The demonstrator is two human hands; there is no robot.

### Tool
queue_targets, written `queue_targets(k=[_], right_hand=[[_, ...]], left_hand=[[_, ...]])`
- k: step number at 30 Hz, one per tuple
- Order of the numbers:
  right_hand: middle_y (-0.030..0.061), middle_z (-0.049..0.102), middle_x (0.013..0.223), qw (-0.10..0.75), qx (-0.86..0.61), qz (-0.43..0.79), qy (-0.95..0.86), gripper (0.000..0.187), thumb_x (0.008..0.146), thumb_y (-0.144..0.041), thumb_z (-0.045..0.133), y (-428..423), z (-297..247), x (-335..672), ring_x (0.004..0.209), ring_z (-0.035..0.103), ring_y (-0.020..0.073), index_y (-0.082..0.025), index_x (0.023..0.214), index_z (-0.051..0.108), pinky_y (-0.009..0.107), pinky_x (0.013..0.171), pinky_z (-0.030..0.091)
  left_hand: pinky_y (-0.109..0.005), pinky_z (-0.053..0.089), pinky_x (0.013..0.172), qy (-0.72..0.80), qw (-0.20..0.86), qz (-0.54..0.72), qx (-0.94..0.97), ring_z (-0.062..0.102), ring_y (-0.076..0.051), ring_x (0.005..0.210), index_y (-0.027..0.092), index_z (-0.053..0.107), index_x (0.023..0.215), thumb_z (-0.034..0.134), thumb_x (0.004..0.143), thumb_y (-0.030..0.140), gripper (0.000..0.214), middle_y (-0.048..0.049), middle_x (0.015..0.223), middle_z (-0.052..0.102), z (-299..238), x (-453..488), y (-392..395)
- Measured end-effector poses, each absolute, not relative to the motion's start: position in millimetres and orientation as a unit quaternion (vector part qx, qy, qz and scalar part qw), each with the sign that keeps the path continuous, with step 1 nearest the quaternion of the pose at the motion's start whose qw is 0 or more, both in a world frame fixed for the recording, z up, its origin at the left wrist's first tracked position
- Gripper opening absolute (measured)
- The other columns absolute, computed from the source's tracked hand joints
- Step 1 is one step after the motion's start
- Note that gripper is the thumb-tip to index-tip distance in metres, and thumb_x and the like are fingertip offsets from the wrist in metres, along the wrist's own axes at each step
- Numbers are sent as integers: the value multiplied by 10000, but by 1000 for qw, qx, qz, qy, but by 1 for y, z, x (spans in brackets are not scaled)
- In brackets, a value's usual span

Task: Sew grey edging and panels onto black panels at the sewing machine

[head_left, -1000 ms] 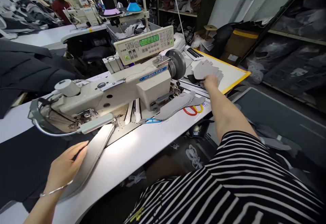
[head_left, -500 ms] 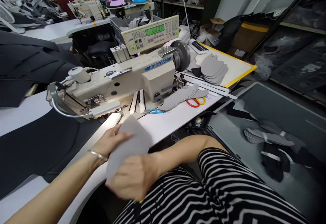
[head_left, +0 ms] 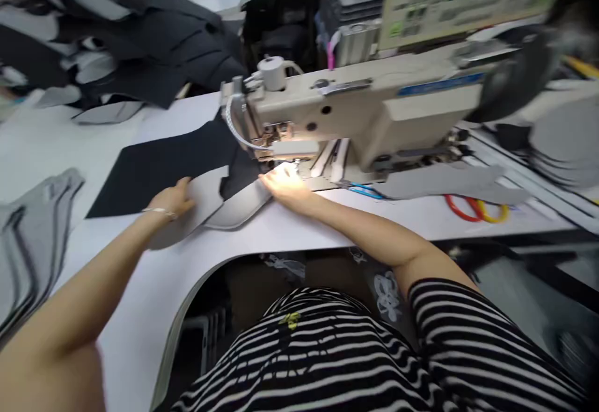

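Note:
My left hand [head_left: 169, 203] is closed on a curved grey fabric piece [head_left: 206, 192] on the white table. Beside it, a second grey fabric panel [head_left: 241, 207] reaches to the sewing machine's needle area. At that panel's right end is my right hand [head_left: 287, 187], fingers pressed together on its edge, brightly lit by the machine's lamp. A black fabric piece [head_left: 159, 165] lies flat behind both grey pieces. The sewing machine [head_left: 350, 112] stands just behind my right hand; motion blur hides how the panel sits at the needle.
Blue-handled snips [head_left: 365, 191] lie right of my right hand, near grey strips [head_left: 430, 181] and red-and-yellow scissors [head_left: 468, 209]. Stacked grey pieces [head_left: 35, 231] lie at the left. Dark cut fabric [head_left: 187, 37] is heaped behind. The table edge [head_left: 206, 281] curves in front of me.
The view has swung left. The grey piece has gone from above my lap to the tabletop. My left hand has moved left, and my right hand has gone forward to the needle area.

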State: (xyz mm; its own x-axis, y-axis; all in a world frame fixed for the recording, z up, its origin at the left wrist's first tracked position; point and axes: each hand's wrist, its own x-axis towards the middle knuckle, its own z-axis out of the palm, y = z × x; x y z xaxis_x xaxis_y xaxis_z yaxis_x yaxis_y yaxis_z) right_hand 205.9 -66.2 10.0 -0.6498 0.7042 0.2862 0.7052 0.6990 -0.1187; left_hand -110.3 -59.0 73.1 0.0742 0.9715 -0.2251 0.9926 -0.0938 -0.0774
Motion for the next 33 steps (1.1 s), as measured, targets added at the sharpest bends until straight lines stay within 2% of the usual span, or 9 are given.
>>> queue_targets(k=[3,6,8,12,15,19,23,26,33], right_hand=[[198,552,1288,110,-413,29,-904,479,887,-67,350,-47,0,207,1176,474,308,-127,1349,465,475,931,379],[202,502,1343,97,-407,29,-908,569,834,-89,406,-38,-1,213,1220,403,334,-135,1401,406,455,899,354],[205,563,1241,84,-408,40,-908,591,799,-104,435,-37,-2,219,1145,441,336,-128,1389,423,454,873,342],[111,661,933,100,-370,90,-919,299,799,-137,481,-36,-10,235,928,544,260,-175,1043,651,463,916,313],[92,686,974,125,-300,150,-934,165,841,-193,523,-30,-20,248,946,580,239,-190,820,686,421,906,373],[93,610,1293,149,-209,187,-948,244,877,-177,519,-24,-30,258,1189,534,254,-205,1005,724,421,962,421],[75,557,1361,132,-202,182,-953,377,868,-142,543,-24,-35,262,1313,459,256,-244,1215,648,503,1073,360],[80,537,1377,132,-191,183,-955,388,870,-135,546,-24,-38,263,1327,448,245,-227,1235,638,473,1105,361],[81,501,1411,144,-199,174,-953,413,864,-124,553,-26,-38,265,1318,461,246,-237,1255,627,450,1103,393]], left_hand=[[-469,473,917,632,-39,-200,747,513,-341,1200,149,446,1386,458,822,151,564,-204,1371,489,52,-91,-52],[-441,456,944,577,-19,-196,793,432,-318,1249,186,566,1262,435,903,262,389,-153,1404,448,37,-83,-47],[-404,449,961,562,27,-195,804,457,-290,1209,164,537,1289,478,897,366,445,-156,1361,473,31,-85,-45],[-367,366,1071,532,53,-219,816,467,-286,1219,102,438,1380,602,812,385,655,-176,1377,453,27,-93,-36],[-313,379,1059,530,57,-242,810,481,-249,1235,141,458,1365,523,847,258,535,-125,1406,458,33,-92,-28],[-310,469,924,577,19,-266,772,587,-212,1104,171,472,1341,394,840,55,521,-109,1301,565,53,-67,-30],[-393,487,830,587,-74,-200,781,590,-278,1069,63,410,1368,278,918,78,469,-219,1187,593,63,-9,-51],[-401,473,843,562,-49,-186,805,599,-276,1052,80,522,1242,258,955,125,393,-190,1088,627,50,33,-59],[-315,483,871,604,99,-145,777,618,-256,1076,163,543,1215,566,877,402,414,-106,1164,646,23,60,-38]])
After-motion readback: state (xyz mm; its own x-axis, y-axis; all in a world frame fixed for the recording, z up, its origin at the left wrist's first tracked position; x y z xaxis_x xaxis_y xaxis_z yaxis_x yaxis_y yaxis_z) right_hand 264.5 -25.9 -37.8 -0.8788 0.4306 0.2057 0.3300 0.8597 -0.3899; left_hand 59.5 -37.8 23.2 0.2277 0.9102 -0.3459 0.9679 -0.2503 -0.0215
